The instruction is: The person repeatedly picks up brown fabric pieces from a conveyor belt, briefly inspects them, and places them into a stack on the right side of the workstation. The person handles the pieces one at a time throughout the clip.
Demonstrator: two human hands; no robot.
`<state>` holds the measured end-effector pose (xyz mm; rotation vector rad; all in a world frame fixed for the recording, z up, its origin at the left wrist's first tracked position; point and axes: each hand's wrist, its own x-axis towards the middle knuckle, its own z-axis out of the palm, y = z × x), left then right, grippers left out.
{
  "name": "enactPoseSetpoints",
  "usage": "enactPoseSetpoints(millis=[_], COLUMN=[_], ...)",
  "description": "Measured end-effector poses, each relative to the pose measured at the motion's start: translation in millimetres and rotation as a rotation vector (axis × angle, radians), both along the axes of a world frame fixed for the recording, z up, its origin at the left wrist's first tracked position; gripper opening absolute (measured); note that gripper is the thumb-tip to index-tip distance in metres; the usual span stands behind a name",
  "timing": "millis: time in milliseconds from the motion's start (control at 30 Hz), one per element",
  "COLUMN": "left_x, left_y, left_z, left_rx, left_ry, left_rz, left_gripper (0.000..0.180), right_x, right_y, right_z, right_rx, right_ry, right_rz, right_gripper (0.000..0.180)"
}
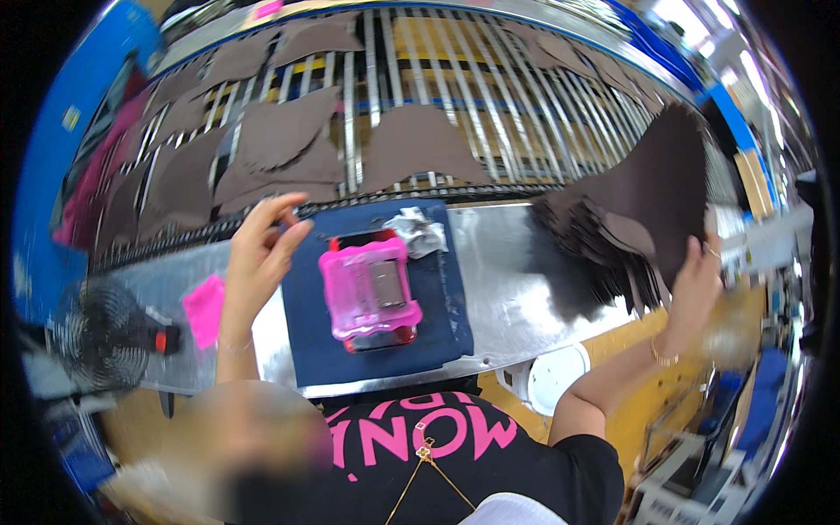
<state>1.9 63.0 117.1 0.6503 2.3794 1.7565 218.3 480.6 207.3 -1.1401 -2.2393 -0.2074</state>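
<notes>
At the right, my right hand is closed on the edge of a dark brown fabric piece, lifted and tilted over a fanned stack of similar brown pieces. Raised beside the blue mat, my left hand has its fingers bent but apart, with nothing in them. Nearest to it, on the mat, stands a pink wavy-edged plastic tray with a small brown rectangle inside. Red and black parts show from under the tray. A crumpled whitish cloth lies at the mat's far right.
Beyond the metal table runs a slatted roller rack bearing several brown pieces. A black fan and a bright pink sheet are at the left. Below the table's front edge is a white bucket.
</notes>
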Motion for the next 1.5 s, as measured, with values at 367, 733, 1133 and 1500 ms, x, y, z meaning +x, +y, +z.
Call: enactPoseSetpoints(millis=[367, 733, 1133, 1500], left_x=[10, 43, 27, 24], left_y=[-32, -134, -44, 59], left_z=[31, 41, -7, -14], left_rx=[0.347, -0.105, -0.361, -0.379], left_ry=[-0.245, 0.117, 0.344, 0.586], left_rz=[0.028, 0.364, -0.034, -0.375], left_gripper=[0.027, 0.015, 0.009, 0.015], right_x=[-116, -137, -69, 26], right_y=[-148, -196, -114, -13], right_z=[-44, -107, -142, -87], right_rx=[-0.546, -0.596, -0.550, -0.805], right_ry=[0.413, -0.015, -0.080, 0.234], right_rz=[1.121, 1.484, 1.198, 0.842], right_gripper=[0.032, 0.016, 0.010, 0.015])
